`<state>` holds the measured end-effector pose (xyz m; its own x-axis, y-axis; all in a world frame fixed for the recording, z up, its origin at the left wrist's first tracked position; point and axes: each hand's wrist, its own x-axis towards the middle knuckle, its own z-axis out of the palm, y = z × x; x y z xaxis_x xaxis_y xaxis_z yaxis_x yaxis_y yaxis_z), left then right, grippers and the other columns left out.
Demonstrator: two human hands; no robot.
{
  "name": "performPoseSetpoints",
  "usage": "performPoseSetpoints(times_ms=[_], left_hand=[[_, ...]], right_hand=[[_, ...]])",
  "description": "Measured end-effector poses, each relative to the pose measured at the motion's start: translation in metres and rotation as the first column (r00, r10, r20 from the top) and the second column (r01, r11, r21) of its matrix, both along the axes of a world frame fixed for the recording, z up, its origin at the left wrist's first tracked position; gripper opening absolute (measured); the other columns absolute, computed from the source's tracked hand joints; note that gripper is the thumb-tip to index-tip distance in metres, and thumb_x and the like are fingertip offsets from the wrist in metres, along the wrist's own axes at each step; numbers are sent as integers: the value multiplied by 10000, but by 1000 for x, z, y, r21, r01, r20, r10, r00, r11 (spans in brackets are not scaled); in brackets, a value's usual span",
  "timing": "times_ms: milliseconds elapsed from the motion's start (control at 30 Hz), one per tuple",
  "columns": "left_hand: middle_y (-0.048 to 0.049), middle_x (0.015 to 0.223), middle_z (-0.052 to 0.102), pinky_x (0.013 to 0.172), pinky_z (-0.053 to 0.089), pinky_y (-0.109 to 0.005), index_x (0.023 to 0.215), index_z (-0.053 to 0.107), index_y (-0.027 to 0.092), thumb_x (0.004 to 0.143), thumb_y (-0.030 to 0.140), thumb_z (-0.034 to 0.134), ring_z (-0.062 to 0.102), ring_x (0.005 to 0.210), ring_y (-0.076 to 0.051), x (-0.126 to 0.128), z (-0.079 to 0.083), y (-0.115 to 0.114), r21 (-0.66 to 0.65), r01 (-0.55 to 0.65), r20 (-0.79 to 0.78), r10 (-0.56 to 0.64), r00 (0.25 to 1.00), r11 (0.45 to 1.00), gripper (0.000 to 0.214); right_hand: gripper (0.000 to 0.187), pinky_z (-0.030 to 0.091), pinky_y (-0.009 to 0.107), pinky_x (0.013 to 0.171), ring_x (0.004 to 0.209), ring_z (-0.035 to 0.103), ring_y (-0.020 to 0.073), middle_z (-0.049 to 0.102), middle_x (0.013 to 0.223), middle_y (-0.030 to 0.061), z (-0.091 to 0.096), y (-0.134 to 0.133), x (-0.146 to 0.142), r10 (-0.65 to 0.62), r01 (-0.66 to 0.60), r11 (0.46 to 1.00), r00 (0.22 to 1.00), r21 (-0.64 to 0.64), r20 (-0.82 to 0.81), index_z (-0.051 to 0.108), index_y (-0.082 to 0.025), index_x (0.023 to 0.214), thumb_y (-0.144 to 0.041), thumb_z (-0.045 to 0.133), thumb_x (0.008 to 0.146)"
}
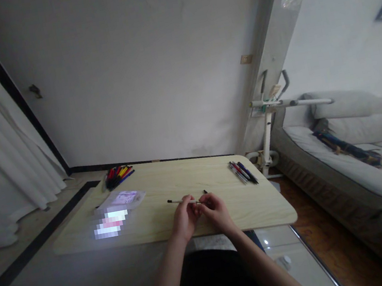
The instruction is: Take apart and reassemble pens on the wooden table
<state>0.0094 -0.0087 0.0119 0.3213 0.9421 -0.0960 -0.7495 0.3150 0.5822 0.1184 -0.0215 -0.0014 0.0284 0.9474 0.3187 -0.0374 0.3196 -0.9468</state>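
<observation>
A slim pen (176, 201) with a pale barrel and a black end lies nearly level across my fingers, just above the table. My left hand (185, 218) is closed around its barrel, and the black end sticks out to the left. At the pen's right end, the fingers of my right hand (217, 211) are pinched together close to the dark tip. Just above the right fingers shows a small dark piece (205, 191); whether it is held or lying on the table I cannot tell.
On the wooden-look table (168, 179) lie a pile of coloured pens (118, 175) at the back left, several pens (242, 172) at the right, and a clear plastic packet (123, 199) beside a bright blurred screen (112, 223). A sofa (356, 158) stands to the right.
</observation>
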Motion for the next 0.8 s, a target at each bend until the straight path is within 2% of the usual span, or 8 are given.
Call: performPoseSetpoints(times_ms=[800], left_hand=[[34,509,489,465,360,-186,668,499,147,703,253,579,466,445,-68,0,-2,2,-25,-9,-18,9,1000,1000,137]], right_hand=[[158,473,256,576,610,571,137,578,671,-1,1,0,0,-37,38,999,999,-15,23,534,-186,747,-292,608,655]])
